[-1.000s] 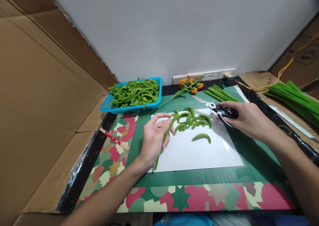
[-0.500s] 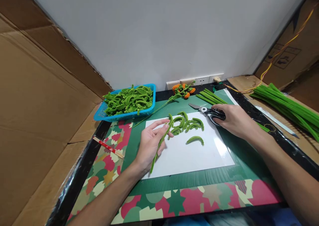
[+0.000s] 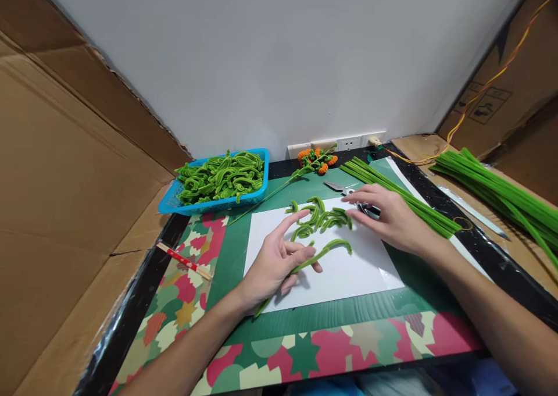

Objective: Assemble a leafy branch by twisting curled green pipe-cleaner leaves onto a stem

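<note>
My left hand (image 3: 276, 262) pinches a green pipe cleaner (image 3: 262, 307) between thumb and fingers, its index finger pointing away. The lower end of the strip hangs out below the palm. A curved green piece (image 3: 337, 243) lies on the white sheet (image 3: 340, 282) just beyond the fingertips; whether it touches the held strip I cannot tell. Several short curled green pieces (image 3: 320, 216) lie in a loose cluster farther back. Over the scissors (image 3: 335, 186) hovers my right hand (image 3: 390, 216), fingers apart and holding nothing. It partly hides the scissors' black handles.
A blue basket (image 3: 213, 206) heaped with curled green pieces stands back left. An orange-flowered stem (image 3: 322, 160) lies near the wall sockets. Bundles of straight green pipe cleaners (image 3: 401, 195) lie right, with a pale blade-like strip (image 3: 473, 213). A red-wrapped chopstick packet (image 3: 183, 260) is left.
My right hand has let go of the scissors and shifted left, fingers spread. My left hand has lowered and tilted the held pipe cleaner toward the curved piece. The view has shifted slightly.
</note>
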### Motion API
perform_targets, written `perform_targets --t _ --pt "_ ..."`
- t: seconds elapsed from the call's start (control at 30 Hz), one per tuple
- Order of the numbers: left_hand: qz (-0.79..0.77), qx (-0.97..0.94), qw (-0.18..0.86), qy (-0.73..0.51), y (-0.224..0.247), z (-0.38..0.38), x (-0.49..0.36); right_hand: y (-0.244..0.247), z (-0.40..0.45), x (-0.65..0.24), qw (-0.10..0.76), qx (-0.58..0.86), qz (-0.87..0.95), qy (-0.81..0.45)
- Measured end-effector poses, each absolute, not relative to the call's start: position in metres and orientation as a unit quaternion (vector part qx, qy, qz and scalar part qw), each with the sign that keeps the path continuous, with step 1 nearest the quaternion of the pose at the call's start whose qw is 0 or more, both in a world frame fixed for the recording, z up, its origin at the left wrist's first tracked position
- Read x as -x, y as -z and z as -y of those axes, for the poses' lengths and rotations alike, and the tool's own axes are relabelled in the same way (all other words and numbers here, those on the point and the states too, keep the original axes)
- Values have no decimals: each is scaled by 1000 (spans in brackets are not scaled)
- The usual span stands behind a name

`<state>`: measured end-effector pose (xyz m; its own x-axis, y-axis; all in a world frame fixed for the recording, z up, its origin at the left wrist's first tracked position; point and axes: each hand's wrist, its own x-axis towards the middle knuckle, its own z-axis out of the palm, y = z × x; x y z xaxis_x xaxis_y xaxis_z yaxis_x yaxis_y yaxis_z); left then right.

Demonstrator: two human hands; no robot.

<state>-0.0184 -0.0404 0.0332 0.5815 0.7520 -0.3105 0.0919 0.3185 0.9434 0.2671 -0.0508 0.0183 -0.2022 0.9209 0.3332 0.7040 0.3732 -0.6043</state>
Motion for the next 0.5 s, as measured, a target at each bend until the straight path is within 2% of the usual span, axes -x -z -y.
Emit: perform_targets --t 0.07,0.13,0.33,0.5 --pt "-382 -538 721 -213 -33 43 17 -26 56 -253 382 436 766 -279" --pt "-376 -538 726 -203 -32 45 17 -29 61 -240 387 371 768 -350" --pt "-361 -538 739 -184 -26 45 18 -19 65 -220 377 319 763 -418" --pt "-360 -536 741 -185 -24 46 18 -14 66 -209 437 327 688 -478"
